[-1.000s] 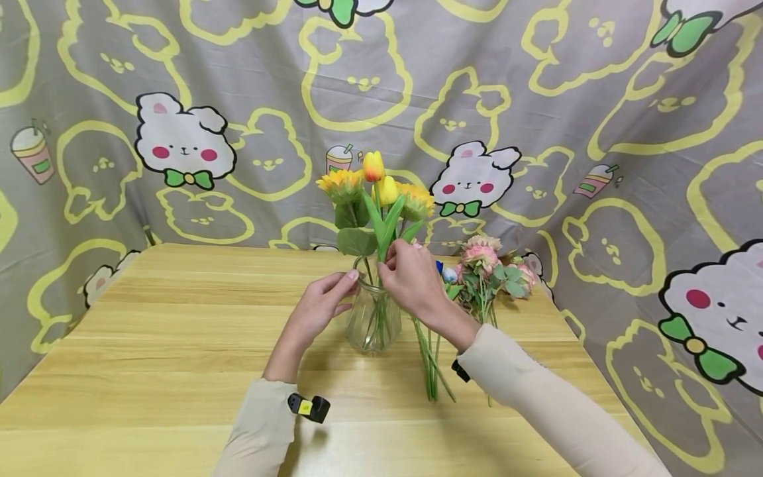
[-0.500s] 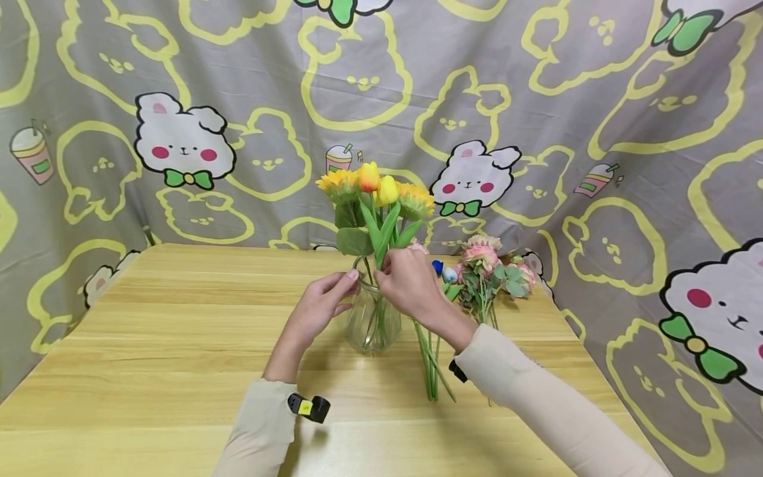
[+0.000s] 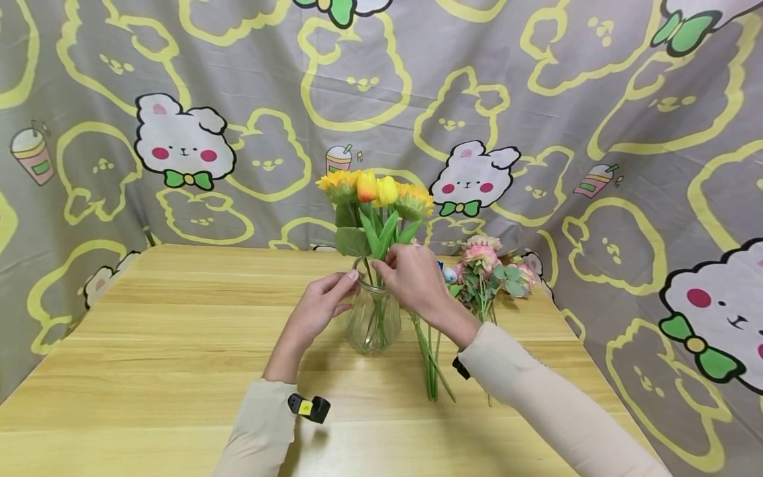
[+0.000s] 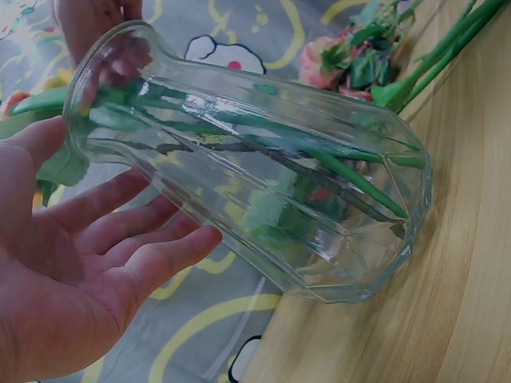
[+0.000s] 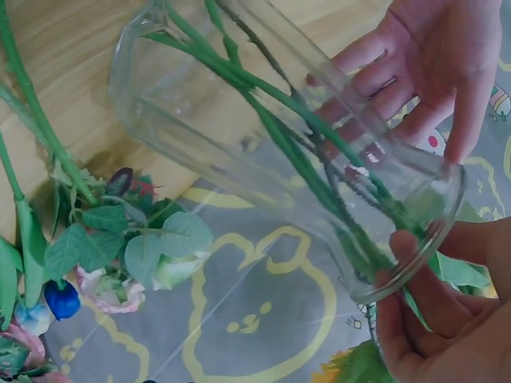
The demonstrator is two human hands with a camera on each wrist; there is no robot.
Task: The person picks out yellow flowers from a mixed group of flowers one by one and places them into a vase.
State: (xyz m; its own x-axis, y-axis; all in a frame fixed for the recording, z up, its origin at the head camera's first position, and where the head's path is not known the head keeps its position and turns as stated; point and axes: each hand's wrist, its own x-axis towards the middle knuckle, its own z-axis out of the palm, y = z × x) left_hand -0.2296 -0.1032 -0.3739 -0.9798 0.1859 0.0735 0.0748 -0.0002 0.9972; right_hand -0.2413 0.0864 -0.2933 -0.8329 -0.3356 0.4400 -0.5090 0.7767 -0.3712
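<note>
A clear glass vase (image 3: 365,333) stands upright on the table, with several green stems (image 5: 275,128) crossing inside it. Two sunflowers (image 3: 340,187), a yellow tulip (image 3: 387,191) and a red-and-yellow tulip (image 3: 367,188) rise above its mouth. My right hand (image 3: 414,278) pinches the red-and-yellow tulip's stem just over the rim; that grip is partly hidden in the head view. Fingers of the right hand (image 5: 455,319) show right at the rim in the right wrist view. My left hand (image 4: 88,263) stays at the vase's left side, thumb at the rim, other fingers extended along the glass.
Right of the vase lie pink flowers (image 3: 481,255) with leafy stems. Beside them are a blue tulip (image 5: 62,299) and a pale blue one (image 3: 450,275), their long stems (image 3: 430,371) pointing toward the front. A patterned curtain (image 3: 268,79) surrounds the wooden table (image 3: 179,371).
The red-and-yellow tulip has sunk lower and slightly left, now level with the yellow tulip. My right hand dipped with it, then rose slightly near the rim. The left hand has stayed put.
</note>
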